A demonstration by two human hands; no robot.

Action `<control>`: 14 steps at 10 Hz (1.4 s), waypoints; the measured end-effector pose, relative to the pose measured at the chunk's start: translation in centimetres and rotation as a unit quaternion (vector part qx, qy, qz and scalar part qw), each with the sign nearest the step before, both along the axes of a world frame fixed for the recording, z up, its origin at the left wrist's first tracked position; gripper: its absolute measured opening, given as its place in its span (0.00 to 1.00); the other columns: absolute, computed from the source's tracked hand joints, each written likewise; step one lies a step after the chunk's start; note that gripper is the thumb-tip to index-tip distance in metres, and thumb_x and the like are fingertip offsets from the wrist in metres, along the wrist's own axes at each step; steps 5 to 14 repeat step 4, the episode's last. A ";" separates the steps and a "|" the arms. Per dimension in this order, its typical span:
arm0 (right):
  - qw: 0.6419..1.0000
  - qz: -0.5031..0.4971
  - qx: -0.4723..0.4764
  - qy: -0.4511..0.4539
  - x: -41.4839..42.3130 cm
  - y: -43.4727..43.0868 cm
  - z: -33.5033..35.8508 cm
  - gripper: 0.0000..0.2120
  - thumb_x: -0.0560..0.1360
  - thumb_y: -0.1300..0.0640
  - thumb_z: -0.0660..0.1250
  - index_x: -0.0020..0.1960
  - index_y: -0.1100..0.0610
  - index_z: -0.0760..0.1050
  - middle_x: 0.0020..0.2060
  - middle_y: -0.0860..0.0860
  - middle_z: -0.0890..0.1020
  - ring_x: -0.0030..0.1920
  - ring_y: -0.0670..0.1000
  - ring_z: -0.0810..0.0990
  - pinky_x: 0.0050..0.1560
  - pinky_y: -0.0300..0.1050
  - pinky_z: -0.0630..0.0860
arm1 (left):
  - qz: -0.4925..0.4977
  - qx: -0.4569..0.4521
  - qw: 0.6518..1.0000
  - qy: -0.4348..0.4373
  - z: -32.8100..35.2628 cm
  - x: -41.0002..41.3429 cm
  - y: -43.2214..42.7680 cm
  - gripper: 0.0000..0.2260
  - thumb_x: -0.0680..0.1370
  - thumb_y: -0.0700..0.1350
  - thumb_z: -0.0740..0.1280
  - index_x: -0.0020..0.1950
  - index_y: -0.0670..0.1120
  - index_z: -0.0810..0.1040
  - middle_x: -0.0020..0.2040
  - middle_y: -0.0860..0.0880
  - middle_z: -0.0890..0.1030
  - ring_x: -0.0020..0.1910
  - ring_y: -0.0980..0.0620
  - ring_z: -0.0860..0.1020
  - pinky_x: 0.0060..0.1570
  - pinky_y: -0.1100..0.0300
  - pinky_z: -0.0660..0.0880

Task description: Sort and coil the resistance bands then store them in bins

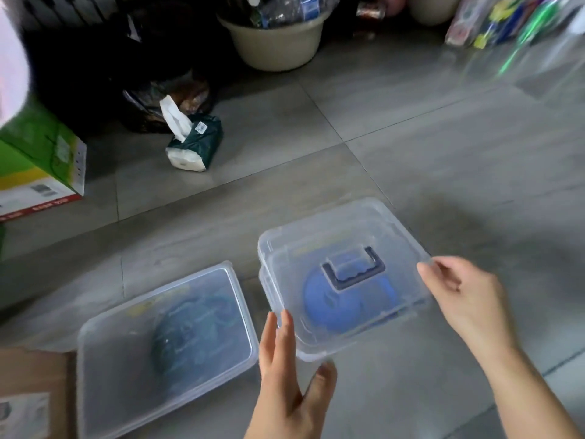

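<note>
Left hand (285,359) nearly flat, straight fingers against the lid (316,248) corner. Right hand (465,299) pinches the lid's right edge. Lid sits askew over right bin (265,286) on the floor, blue band (319,305) coiled inside. Risk: thin, slick clear plastic flexes, so an uneven press could leave a corner unseated or slip. Left bin (95,359), lidded, holds a dark coil (177,337). Smooth grey tiles (443,169).

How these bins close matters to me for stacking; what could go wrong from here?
The lid looks offset over the right bin; pressed down like this, a corner might stay unseated. Fingers of the left hand lie against the lid's near corner and could get pinched as it drops. The blue band coiled inside might spring loose and catch under the rim.
</note>
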State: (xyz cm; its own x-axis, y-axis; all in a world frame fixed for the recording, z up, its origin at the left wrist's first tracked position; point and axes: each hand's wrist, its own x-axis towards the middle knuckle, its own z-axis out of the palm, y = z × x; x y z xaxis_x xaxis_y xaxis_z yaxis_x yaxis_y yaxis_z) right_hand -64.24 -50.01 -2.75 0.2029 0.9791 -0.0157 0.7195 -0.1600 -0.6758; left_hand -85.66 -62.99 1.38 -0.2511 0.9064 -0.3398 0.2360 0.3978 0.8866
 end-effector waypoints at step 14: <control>0.997 0.003 -0.074 -0.026 0.7 -2.1 -1.8 0.17 0.72 0.45 0.69 0.56 0.55 0.76 0.36 0.45 0.77 0.39 0.54 0.76 0.40 0.44 0.68 | 0.014 -0.019 0.999 0.038 -2.5 -0.6 1.6 0.30 0.76 0.42 0.67 0.74 0.46 0.57 0.74 0.51 0.57 0.74 0.58 0.54 0.71 0.64 0.52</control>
